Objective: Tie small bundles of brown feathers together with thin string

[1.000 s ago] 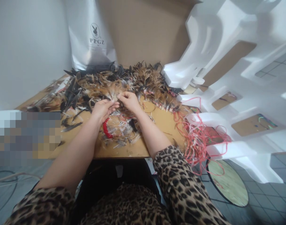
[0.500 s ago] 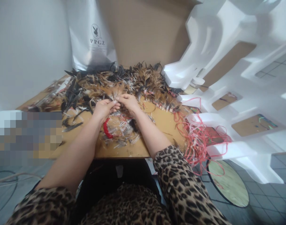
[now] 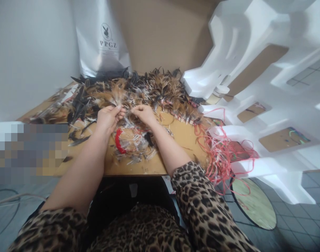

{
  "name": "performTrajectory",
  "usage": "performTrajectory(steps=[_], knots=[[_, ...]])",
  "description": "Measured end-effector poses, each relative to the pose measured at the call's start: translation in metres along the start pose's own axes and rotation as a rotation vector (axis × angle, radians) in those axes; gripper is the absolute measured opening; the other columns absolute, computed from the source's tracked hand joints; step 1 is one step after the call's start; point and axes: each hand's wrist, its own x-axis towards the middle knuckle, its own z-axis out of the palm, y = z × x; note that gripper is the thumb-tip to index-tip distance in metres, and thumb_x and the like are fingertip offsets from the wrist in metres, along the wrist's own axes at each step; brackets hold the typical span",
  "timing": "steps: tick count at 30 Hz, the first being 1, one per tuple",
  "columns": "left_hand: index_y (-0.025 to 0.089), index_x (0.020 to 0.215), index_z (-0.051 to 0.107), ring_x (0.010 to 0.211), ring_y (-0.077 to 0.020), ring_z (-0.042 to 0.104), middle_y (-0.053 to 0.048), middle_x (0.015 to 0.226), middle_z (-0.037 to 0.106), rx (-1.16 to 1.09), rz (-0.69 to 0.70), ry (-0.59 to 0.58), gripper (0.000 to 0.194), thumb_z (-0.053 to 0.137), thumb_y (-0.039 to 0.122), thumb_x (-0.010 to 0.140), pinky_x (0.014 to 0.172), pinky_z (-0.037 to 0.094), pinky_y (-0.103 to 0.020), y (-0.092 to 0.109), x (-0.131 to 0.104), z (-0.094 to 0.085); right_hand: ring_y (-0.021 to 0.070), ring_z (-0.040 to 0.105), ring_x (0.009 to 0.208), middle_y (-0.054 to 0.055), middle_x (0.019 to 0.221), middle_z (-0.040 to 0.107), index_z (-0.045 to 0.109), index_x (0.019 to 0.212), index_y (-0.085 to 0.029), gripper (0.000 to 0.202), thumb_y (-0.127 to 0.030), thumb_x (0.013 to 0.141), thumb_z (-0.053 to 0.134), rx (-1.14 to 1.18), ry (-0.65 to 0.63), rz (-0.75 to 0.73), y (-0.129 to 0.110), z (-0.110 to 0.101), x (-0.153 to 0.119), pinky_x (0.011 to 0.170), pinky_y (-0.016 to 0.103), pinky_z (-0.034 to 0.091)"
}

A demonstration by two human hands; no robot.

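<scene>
Pinched between thumb and fingers of my left hand (image 3: pixel 110 116) is a small bunch of brown feathers (image 3: pixel 118 93), fanned out away from me. A short distance to its right, my right hand (image 3: pixel 143 113) has thumb and forefinger pressed together; what they hold, if anything, is too small to make out. Behind both hands spreads a pile of brown and black feathers (image 3: pixel 166 85). Just below them on the table lie pale quill scraps (image 3: pixel 135 141) with a red band (image 3: pixel 119 141) at their left side.
A tangle of red string (image 3: pixel 223 157) hangs over the table's right edge beside white foam packing (image 3: pixel 254 133). A silvery bag (image 3: pixel 102 59) stands at the back. On the tiled floor at right is a round, dark-rimmed object (image 3: pixel 257 206). Loose black feathers (image 3: pixel 81 140) lie left.
My hands have come apart: the left has moved left with the feather bunch, while the right has stayed almost in place, its fingertips still together.
</scene>
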Motion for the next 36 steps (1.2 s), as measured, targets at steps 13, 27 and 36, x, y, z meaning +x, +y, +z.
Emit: performTrajectory(steps=[13,27,36], knots=[[0.009,0.068,0.064,0.046,-0.0041,0.054,-0.004,0.059,0.063,-0.055,-0.003,0.003,0.011,0.067,0.019,0.069,0.042,0.041,-0.011,-0.002,0.005,-0.005,0.0105,0.052,0.058,0.002,0.061,0.062,0.065,0.062,-0.014,0.013,-0.02,0.066,0.054,-0.51,-0.099,0.067,-0.002,0.005,-0.007,0.059,0.021,0.038],[0.006,0.076,0.064,0.057,-0.0108,0.064,-0.013,0.078,0.069,-0.004,-0.265,-0.15,0.012,0.067,0.014,0.069,0.042,0.043,-0.012,-0.01,-0.003,0.0,0.0014,0.041,0.044,-0.004,0.062,0.06,0.057,0.072,-0.014,0.022,-0.029,0.062,0.07,0.661,0.041,0.163,-0.008,-0.008,0.003,0.038,0.014,0.027],[0.006,0.069,0.063,0.056,-0.0071,0.062,-0.01,0.068,0.067,-0.078,-0.231,-0.123,0.004,0.064,0.01,0.07,0.05,0.046,-0.012,-0.012,-0.002,0.004,0.0012,0.043,0.043,-0.004,0.063,0.06,0.06,0.074,-0.014,0.021,-0.029,0.063,0.069,0.652,0.075,0.151,-0.008,0.0,0.001,0.038,0.014,0.029]])
